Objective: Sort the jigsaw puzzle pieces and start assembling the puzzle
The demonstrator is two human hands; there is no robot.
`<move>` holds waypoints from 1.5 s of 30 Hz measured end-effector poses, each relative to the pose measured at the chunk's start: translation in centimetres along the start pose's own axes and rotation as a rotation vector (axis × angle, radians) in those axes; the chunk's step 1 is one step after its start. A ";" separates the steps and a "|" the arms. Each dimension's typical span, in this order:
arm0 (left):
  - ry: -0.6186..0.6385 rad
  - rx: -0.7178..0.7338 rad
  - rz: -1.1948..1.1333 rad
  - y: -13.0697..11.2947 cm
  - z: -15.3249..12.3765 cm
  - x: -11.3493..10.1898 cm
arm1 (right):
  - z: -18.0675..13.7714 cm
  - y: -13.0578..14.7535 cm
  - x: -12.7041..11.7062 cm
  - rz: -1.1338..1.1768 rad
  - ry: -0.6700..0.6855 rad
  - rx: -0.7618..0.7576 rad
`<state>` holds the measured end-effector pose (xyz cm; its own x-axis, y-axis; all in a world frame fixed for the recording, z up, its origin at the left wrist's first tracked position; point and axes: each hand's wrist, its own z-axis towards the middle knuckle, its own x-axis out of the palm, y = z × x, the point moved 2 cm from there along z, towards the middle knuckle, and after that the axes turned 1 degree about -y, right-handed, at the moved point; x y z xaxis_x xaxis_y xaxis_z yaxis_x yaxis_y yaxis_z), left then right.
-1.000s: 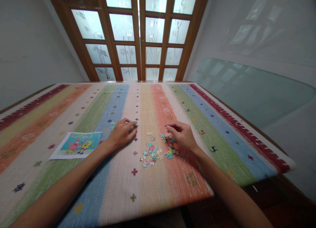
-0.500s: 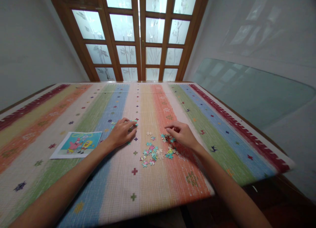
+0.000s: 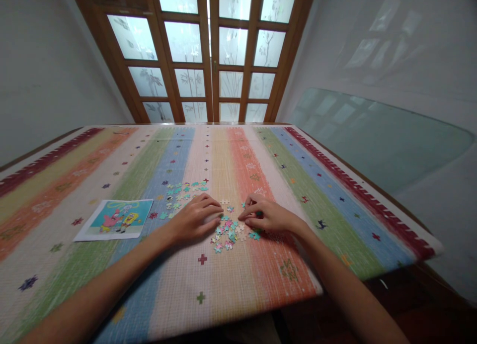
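Note:
My left hand [image 3: 196, 217] lies palm down on the striped cloth [image 3: 208, 279], fingers stretched toward a heap of small puzzle pieces [image 3: 228, 233] and touching its left edge. My right hand [image 3: 265, 215] rests on the right side of that heap, thumb and fingers pinched together on pieces I cannot single out. A second scatter of mostly teal pieces [image 3: 182, 192] lies just beyond my left hand. A cartoon reference picture [image 3: 115, 218] lies flat to the left.
The table's right edge [image 3: 372, 185] runs beside a glass pane leaning on the wall [image 3: 376, 135]. Wooden doors with frosted panes [image 3: 212, 50] stand behind the far edge. The near edge of the cloth [image 3: 223, 324] is close to my body.
My left hand has slid right and nearer from the teal scatter, uncovering it, to the heap's left edge. My right hand has shifted left and slightly nearer onto the heap.

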<state>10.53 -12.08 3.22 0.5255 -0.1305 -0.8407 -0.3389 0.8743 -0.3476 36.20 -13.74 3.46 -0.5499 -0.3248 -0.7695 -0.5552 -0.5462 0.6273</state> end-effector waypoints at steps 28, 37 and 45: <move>0.056 0.050 -0.070 -2.1 -0.4 2.0 | -0.7 -0.2 -1.7 0.205 0.061 -0.062; 0.058 0.081 -0.077 -2.0 -0.5 2.0 | -0.8 -0.3 -2.0 0.182 0.082 -0.005; 0.029 0.102 -0.078 -2.0 -0.4 2.1 | -0.7 -1.2 -1.7 0.121 0.105 0.092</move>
<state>11.99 -14.27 1.94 0.5237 -0.2120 -0.8251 -0.2160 0.9038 -0.3694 38.21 -13.12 3.92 -0.5507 -0.4648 -0.6933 -0.5468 -0.4266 0.7204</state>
